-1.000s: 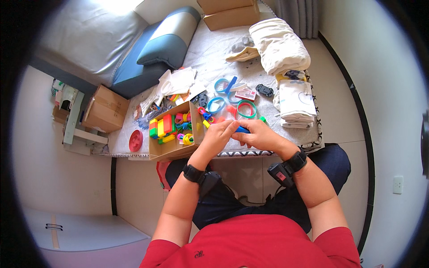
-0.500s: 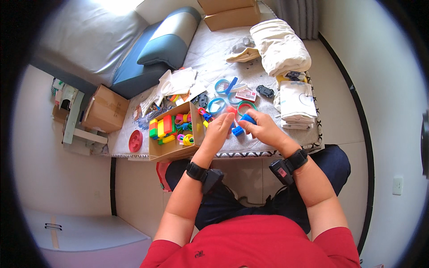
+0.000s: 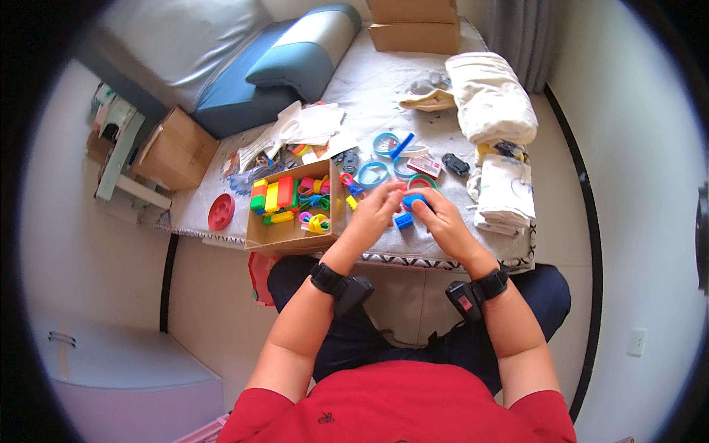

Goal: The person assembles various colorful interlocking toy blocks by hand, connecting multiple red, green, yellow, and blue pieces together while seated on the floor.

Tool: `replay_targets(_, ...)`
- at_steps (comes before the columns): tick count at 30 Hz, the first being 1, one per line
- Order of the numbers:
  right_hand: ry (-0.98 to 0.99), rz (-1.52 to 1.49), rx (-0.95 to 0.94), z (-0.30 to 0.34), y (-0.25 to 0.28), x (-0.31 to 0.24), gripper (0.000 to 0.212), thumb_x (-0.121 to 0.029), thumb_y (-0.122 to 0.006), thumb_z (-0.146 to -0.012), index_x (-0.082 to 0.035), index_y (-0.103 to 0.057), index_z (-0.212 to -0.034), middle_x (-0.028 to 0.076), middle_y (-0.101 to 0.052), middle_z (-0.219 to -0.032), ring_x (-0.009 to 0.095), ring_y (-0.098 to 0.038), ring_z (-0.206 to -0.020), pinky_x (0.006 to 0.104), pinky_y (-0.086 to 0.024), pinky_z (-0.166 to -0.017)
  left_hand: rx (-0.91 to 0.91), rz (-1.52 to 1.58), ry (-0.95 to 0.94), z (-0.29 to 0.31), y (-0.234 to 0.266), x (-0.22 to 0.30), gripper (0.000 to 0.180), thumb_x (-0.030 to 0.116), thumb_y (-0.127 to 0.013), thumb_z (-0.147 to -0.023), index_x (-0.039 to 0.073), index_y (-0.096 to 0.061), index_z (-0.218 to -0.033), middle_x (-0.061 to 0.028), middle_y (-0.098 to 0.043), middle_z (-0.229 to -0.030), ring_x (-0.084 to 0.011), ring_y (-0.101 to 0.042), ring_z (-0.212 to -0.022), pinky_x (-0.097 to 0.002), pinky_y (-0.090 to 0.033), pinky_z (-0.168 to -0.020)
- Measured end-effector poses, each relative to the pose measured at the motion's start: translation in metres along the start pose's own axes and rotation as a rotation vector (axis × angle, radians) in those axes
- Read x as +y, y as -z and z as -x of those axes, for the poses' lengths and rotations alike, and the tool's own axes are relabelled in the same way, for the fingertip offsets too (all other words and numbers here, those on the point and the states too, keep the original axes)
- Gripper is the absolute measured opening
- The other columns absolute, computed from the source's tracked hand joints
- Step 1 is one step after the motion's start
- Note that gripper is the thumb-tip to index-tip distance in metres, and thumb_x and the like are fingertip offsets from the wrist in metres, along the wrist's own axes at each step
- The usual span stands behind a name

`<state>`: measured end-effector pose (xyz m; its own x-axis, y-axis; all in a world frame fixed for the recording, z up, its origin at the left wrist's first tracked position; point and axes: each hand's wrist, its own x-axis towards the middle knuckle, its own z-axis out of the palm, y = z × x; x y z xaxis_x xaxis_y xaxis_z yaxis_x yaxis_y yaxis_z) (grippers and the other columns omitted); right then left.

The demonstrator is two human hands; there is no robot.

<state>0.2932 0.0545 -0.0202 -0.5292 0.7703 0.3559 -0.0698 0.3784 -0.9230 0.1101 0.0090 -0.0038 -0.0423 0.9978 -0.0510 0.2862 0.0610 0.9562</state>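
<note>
My right hand (image 3: 445,224) is closed on a blue toy building block (image 3: 414,200), gripping it with thumb and fingers above the bed's near edge. A second blue block (image 3: 403,221) shows just below, between my two hands; whether it rests on the cover or touches a finger is hard to tell. My left hand (image 3: 375,214) is beside them, fingers loosely stretched out and apart, with no object visible in it. To its left stands an open cardboard box (image 3: 292,245) holding stacked red, yellow and green blocks (image 3: 275,196) and bundled coloured cords (image 3: 315,203).
Beyond my hands lie blue rings (image 3: 372,175), a green ring (image 3: 422,181), a small red-and-white box (image 3: 425,165) and a dark toy car (image 3: 456,165). Folded white cloths (image 3: 507,193) are stacked at right. A red round dish (image 3: 221,212) sits left of the box.
My view has shifted, so the bed's things sit differently in the picture. My left hand has drawn slightly away from the right, and the two blue blocks now look more separate.
</note>
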Motion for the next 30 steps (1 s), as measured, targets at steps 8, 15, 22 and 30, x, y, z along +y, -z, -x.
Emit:
replay_targets(8,-0.013,0.112,0.121,-0.009,-0.015,-0.023,0.020,-0.020,-0.065,-0.089,0.001,-0.065,-0.090,0.011,-0.063,-0.083,0.020,-0.060,-0.076,0.0308,-0.047,-0.070,-0.099,0.016,-0.130,0.017,0.004,0.022,0.036,0.022,-0.049,-0.103,0.004,-0.050,-0.135,-0.0038,-0.061,-0.094,-0.0082,-0.057,-0.075,-0.0229,-0.049,-0.064)
replay_targets(15,0.129,0.263,0.074,-0.051,-0.053,-0.063,0.016,-0.013,-0.068,-0.080,0.000,-0.063,-0.087,0.011,-0.061,-0.080,0.021,-0.061,-0.073,0.0316,-0.049,-0.068,0.010,0.294,-0.161,0.040,0.045,0.037,0.036,0.025,-0.046,-0.104,0.006,-0.051,-0.135,0.0006,-0.059,-0.088,-0.0052,-0.057,-0.072,-0.0197,-0.046,-0.059)
replay_targets(22,0.463,0.404,-0.168,-0.099,-0.124,-0.082,0.041,-0.021,-0.080,-0.074,-0.003,-0.056,-0.103,0.014,-0.058,-0.097,0.033,-0.055,-0.095,0.0402,-0.046,-0.082,0.201,0.547,-0.234,0.055,0.121,0.024,0.040,0.028,-0.057,-0.100,0.002,-0.054,-0.130,-0.0073,-0.061,-0.115,-0.0114,-0.061,-0.099,-0.0242,-0.053,-0.081)
replay_targets(30,0.557,0.551,-0.189,-0.137,-0.193,-0.064,0.050,-0.022,-0.079,-0.073,-0.008,-0.057,-0.114,0.017,-0.056,-0.111,0.036,-0.053,-0.107,0.0455,-0.043,-0.091,0.605,0.038,-0.164,0.077,0.201,-0.015,0.041,0.014,-0.063,-0.087,0.006,-0.057,-0.127,-0.0127,-0.064,-0.105,-0.0187,-0.066,-0.091,-0.0279,-0.055,-0.076)
